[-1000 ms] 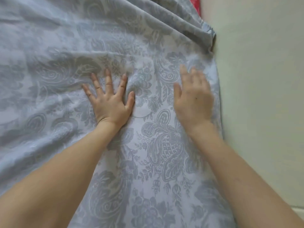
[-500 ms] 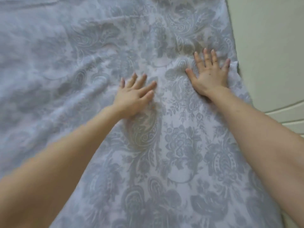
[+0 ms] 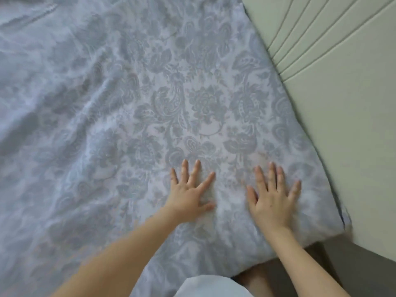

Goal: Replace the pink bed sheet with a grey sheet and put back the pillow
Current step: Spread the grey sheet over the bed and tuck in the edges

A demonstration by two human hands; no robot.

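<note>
Under the left hand [image 3: 190, 196] and the right hand [image 3: 272, 202], the grey sheet [image 3: 150, 103] is lying spread across the bed, its corner wrapping down just right of the right hand. Both hands are pressing flat, fingers [image 3: 272, 171] splayed, gripping nothing — probably to smooth the cloth toward that edge. Wrinkles [image 3: 64, 99] are sitting well left of the left hand — no pillow is showing.

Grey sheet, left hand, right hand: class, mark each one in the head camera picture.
grey sheet [image 3: 192, 93], head view, on the patterned cloth mid-bed.
left hand [image 3: 188, 198], head view, on the back of the hand.
right hand [image 3: 272, 202], head view, on the back of the hand.
</note>
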